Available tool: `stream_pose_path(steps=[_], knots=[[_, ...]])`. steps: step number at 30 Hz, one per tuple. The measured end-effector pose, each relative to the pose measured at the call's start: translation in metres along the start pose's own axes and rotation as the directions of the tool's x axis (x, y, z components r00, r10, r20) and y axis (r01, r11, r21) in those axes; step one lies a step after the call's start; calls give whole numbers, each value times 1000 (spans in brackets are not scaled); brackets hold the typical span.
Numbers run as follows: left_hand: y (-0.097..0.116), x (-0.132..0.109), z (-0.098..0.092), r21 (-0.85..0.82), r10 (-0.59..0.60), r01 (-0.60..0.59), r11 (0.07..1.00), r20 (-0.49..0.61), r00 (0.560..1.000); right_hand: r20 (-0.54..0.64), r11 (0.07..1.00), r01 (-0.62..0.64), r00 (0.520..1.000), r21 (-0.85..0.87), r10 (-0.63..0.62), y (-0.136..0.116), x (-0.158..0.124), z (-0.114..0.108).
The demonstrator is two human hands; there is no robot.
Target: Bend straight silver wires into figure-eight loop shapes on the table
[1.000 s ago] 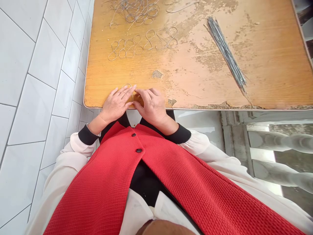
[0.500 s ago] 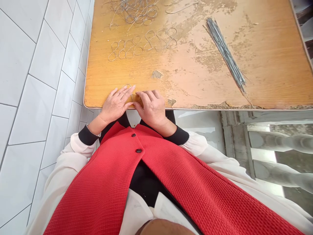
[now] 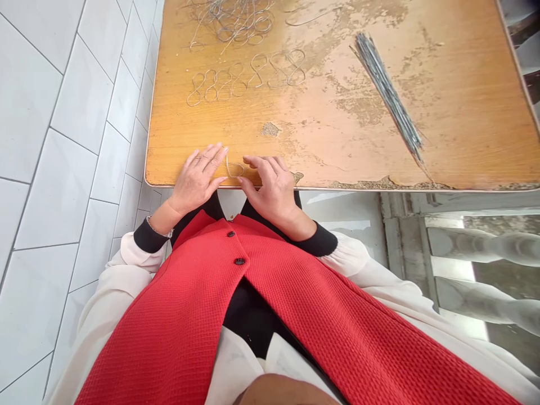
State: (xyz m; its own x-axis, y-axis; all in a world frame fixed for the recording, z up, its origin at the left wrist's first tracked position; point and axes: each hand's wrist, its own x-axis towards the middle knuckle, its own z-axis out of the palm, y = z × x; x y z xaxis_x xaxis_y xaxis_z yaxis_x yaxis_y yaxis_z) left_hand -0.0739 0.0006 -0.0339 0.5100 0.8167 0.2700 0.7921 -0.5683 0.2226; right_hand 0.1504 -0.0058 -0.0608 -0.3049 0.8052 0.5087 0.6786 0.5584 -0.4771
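We have the small wire loop (image 3: 234,170) lying flat on the wooden tabletop (image 3: 337,140), near its front edge, between both hands. Left hand (image 3: 196,181) and right hand (image 3: 272,185) rest palm-down and apart, fingers spread, with no pinch or clamp on either side. Left fingertips (image 3: 223,151) end just beside the loop's upper tail; right thumb (image 3: 242,181) sits by its lower edge. Contact there is hard to call from this angle, probably light at most. We read the flat hands as keeping the piece on the surface, within reach of both. Further out, the bent wire figure-eights (image 3: 247,73) sit in a tidy row, apart from the wire tangle (image 3: 236,22) beyond them. The bundle of straight wires (image 3: 386,95) lies alone on the right, likely so raw stock doesn't mix with shaped pieces.
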Motion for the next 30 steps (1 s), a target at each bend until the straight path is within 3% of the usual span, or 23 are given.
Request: stream_pose_path(steps=[4,8,13,19,23,26,28,30], knots=[[1,-9,-3,20,-38,39,999,-35,999,88,989,149,985,3,-149,2,-7,-7],[13,-13,-3,49,15,-17,999,44,999,158,964,263,954,-33,-255,3,-14,-6],[26,-9,-4,74,46,-57,996,142,989,241,964,261,939,-44,-244,-5,-11,-3],[13,-4,-9,96,-1,-12,995,138,990,329,979,203,922,32,-202,-28,6,3],[3,-10,-12,89,-9,2,996,82,997,306,983,171,934,68,-184,-22,20,-6],[0,-18,-13,88,-133,137,987,-51,990,288,991,125,948,52,-135,-2,36,-23],[2,-22,-12,80,-222,234,969,-135,966,314,990,137,939,34,-140,13,50,-33],[7,-21,-11,81,-212,226,971,-149,966,361,983,181,916,21,-177,24,64,-39]])
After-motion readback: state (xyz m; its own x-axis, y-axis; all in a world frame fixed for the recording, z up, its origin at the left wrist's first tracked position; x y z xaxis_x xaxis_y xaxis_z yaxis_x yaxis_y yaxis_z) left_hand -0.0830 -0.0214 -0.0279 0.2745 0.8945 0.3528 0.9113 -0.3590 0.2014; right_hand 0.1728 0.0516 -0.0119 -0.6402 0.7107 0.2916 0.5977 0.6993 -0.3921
